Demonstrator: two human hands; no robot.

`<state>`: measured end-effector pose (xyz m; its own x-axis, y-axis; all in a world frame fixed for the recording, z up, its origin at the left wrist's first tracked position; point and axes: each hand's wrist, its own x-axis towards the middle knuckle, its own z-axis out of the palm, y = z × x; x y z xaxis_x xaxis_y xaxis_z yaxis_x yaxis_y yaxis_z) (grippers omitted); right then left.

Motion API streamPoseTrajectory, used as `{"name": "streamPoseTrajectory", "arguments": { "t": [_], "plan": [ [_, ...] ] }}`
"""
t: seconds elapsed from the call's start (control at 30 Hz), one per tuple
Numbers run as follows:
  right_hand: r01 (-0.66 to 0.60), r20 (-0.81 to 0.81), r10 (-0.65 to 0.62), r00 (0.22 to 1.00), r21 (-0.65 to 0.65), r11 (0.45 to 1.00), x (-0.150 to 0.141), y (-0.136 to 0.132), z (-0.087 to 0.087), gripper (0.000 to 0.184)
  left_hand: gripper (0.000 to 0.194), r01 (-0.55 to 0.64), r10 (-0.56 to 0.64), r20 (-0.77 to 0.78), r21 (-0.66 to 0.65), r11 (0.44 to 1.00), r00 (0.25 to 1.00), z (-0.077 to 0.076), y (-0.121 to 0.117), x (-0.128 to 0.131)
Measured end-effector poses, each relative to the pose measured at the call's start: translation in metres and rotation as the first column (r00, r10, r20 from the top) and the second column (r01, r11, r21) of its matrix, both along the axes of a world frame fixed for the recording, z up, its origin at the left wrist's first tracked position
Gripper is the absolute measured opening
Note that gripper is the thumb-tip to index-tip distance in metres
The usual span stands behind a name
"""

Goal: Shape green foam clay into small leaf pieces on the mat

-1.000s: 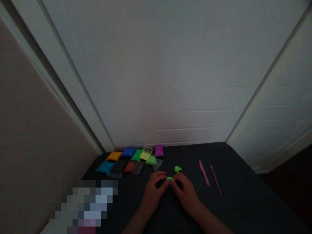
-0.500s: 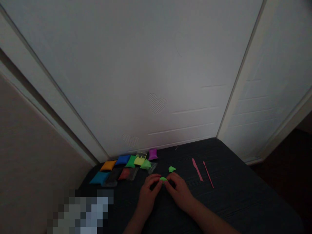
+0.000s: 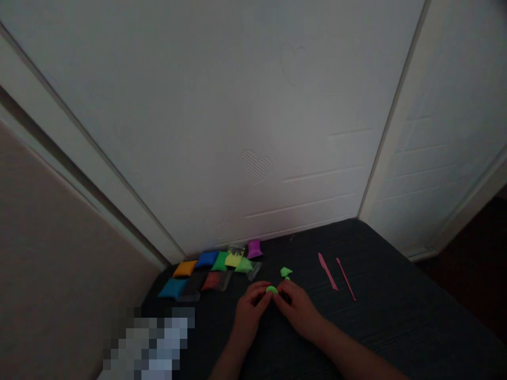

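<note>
Between the fingertips of both hands is a small rounded lump of bright green modelling clay (image 3: 272,290). My left hand (image 3: 251,306) pinches it from the left with thumb and fingers. From the right, my right hand (image 3: 297,306) closes on it the same way, the thumbs nearly meeting at its near edge. The fingers cover the lump's sides and underside. Just beyond my right fingers lies a loose torn piece of the same green clay (image 3: 285,272), with a smaller bit partly hidden behind the knuckles.
Left of my hands, several coloured clay packets (image 3: 214,266) lie in rows on the dark table (image 3: 380,316). To the right are a pink plastic knife (image 3: 328,272) and a thin pink modelling stick (image 3: 346,279). A white panelled wall (image 3: 198,132) rises behind the table. A blurred patch covers the lower left.
The view has shifted slightly, so the table things appear a little further right. Both hands still hold the green lump, and the small bit beyond the right knuckles shows more now.
</note>
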<state>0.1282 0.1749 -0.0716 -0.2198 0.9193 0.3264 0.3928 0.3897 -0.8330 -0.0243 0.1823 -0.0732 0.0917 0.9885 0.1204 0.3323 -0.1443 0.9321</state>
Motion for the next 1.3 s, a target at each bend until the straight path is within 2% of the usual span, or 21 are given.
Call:
{"name": "streamPoseTrajectory", "arguments": {
  "t": [0.17,0.4,0.53,0.73,0.87,1.0,1.3],
  "plan": [
    [0.006,0.002,-0.006,1.0,-0.018,1.0,-0.0008,-0.0011,0.002,0.016,0.024,0.017,-0.017,0.021,-0.015,1.0,1.0,0.0054,-0.0027,0.0001],
    [-0.013,-0.008,0.013,1.0,-0.045,0.999,-0.0005,-0.0019,0.0035,0.014,0.022,0.038,-0.038,0.037,0.002,0.999,0.999,-0.001,-0.0024,0.0003],
    [-0.02,-0.014,0.019,1.0,-0.047,0.999,-0.0003,-0.0014,0.0031,0.012,0.022,0.074,-0.074,0.05,0.011,0.997,0.996,0.0003,-0.0028,-0.0001],
    [-0.021,0.017,0.021,1.0,-0.04,0.999,-0.0001,-0.0021,0.0037,0.012,0.021,0.088,-0.08,0.127,-0.057,0.994,0.989,0.0064,-0.0045,-0.0001],
    [-0.015,0.029,0.015,0.999,-0.019,1.0,0.0006,-0.0029,0.0039,0.012,0.022,0.066,-0.055,0.135,-0.084,0.994,0.989,0.0055,-0.0046,0.001],
    [-0.02,0.045,0.02,0.999,-0.007,1.0,0.0008,-0.002,0.0033,0.011,0.022,0.036,-0.03,0.12,-0.047,0.998,0.992,0.0051,-0.0057,0.0031],
    [-0.023,0.044,0.026,0.999,-0.075,0.997,0.0007,0.0005,0.0004,0.013,0.02,-0.012,0.011,0.044,0.011,1.0,0.999,0.0063,-0.0078,0.0053]
  ]
}}
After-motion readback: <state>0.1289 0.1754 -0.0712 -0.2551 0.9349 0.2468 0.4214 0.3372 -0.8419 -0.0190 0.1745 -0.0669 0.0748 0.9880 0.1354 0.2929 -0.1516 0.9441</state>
